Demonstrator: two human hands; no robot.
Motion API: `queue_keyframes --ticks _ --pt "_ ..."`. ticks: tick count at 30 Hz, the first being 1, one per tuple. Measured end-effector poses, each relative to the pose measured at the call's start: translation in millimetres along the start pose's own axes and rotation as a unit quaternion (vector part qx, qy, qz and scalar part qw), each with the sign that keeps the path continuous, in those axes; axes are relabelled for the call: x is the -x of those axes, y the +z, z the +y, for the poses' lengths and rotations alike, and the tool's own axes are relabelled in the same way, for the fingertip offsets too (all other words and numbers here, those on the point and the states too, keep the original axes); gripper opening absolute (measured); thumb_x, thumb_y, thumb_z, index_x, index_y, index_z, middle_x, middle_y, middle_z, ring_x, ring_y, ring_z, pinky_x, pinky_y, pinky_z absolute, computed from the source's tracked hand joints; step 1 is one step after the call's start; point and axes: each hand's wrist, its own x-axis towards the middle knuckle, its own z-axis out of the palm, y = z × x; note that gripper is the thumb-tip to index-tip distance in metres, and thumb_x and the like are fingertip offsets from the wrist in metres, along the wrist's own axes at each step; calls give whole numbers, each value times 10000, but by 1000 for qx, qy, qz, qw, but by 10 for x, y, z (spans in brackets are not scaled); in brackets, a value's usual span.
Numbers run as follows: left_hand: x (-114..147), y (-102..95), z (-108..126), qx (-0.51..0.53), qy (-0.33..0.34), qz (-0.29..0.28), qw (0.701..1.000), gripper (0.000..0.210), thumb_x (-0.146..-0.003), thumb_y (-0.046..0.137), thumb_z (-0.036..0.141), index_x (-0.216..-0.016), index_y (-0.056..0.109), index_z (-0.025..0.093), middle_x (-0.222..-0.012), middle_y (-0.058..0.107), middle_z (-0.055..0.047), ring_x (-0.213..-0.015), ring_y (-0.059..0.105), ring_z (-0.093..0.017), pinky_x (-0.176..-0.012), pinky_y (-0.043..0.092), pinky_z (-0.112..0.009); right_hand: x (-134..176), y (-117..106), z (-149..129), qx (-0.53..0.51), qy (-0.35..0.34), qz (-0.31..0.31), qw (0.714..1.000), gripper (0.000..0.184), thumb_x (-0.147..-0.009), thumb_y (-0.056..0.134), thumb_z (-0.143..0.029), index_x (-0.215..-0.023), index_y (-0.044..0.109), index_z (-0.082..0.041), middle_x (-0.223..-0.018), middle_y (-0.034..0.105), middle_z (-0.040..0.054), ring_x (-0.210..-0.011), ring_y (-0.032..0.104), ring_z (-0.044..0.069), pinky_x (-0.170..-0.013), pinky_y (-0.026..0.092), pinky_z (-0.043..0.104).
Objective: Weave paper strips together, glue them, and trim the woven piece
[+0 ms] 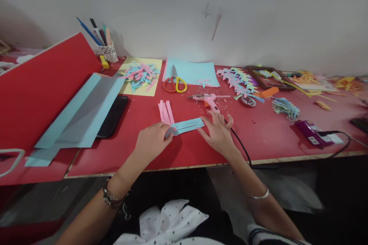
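Observation:
Several light-blue paper strips (188, 125) lie side by side near the front of the red table, with narrow gaps between them. My left hand (153, 138) is closed on their left end, its fingers covering that end. At the right end, my right hand (217, 133) has its fingers spread, the thumb and index finger touching the strips' edge. Pink paper strips (166, 112) lie just behind my left hand. A pink glue gun (207, 99) rests beyond my right hand, its black cord running to the table edge.
Scissors (174, 82) lie partly on blue sheets (192, 69). Cut paper pieces (141, 75) are heaped on a yellow sheet (157, 65). A phone (115, 116) and large blue paper (69, 122) lie left, a purple power strip (312, 133) right. Folded-paper chains (237, 80) lie behind.

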Motion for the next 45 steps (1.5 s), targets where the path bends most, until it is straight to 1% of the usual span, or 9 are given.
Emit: queue_keyframes --ticks 7,12,16,23,30,35,39,42,45 --pt "29 49 6 -48 21 -10 999 249 -842 414 255 -1017 585 209 -997 624 -42 -889 592 -192 -601 432 -243 -59 -22 -223 -31 -93 -59 993 387 -853 353 -434 -1145 547 -273 -1280 436 123 -1158 381 281 -974 110 567" --pt "48 109 -47 -88 65 -6 994 285 -858 379 197 -1060 579 184 -1045 613 -71 -895 589 -200 -703 452 -274 -162 -113 -248 -53 -96 -80 991 336 -864 354 -383 -1034 605 -240 -1244 477 130 -1156 410 267 -983 106 576" --pt "92 123 -126 -87 107 -4 990 310 -851 381 166 -1101 565 170 -1102 602 -88 -987 559 -211 -801 447 -299 -197 -149 -282 -107 -119 -84 983 344 -868 345 -320 -1157 512 -240 -1229 508 103 -1158 424 226 -1018 56 551" --pt "217 117 -373 -58 140 1 988 326 -845 393 181 -1131 545 217 -1174 573 -55 -1059 520 -183 -900 416 -307 -146 -127 -366 -174 -131 -156 964 466 -799 449 -344 -1248 411 -225 -1219 522 86 -1149 433 228 -1026 84 527" --pt "224 143 -601 -81 111 66 988 316 -833 389 169 -1099 558 201 -1134 560 -88 -1009 542 -206 -820 469 -328 -79 -167 -481 -187 -147 -181 954 427 -789 477 -338 -1198 459 -216 -1144 568 96 -1070 483 239 -1005 77 531" --pt "136 143 -619 -112 72 66 989 318 -864 357 206 -1117 547 175 -1130 562 -95 -1010 538 -217 -829 458 -331 -81 -164 -502 -219 -122 -186 950 441 -805 461 -330 -1223 422 -198 -1156 558 115 -1025 514 236 -960 176 507" --pt "36 115 -549 -128 43 52 990 339 -884 319 231 -1144 530 184 -1137 563 -92 -1012 532 -229 -760 480 -328 -87 -138 -500 -257 -90 -188 944 408 -819 443 -319 -1206 433 -189 -980 619 81 -902 560 197 -924 226 473" --pt "-39 91 -524 -122 48 40 990 358 -890 292 221 -1171 511 184 -1184 542 -90 -1048 509 -233 -765 481 -334 -101 -146 -475 -270 -97 -179 941 334 -824 447 -302 -1136 496 -193 -886 633 50 -840 570 176 -925 216 472" --pt "-106 101 -581 -112 74 32 991 368 -886 287 200 -1183 503 180 -1210 525 -92 -1073 490 -239 -796 473 -348 -187 -179 -414 -266 -107 -143 947 238 -846 414 -262 -1006 568 -178 -908 638 56 -826 572 169 -904 257 445"
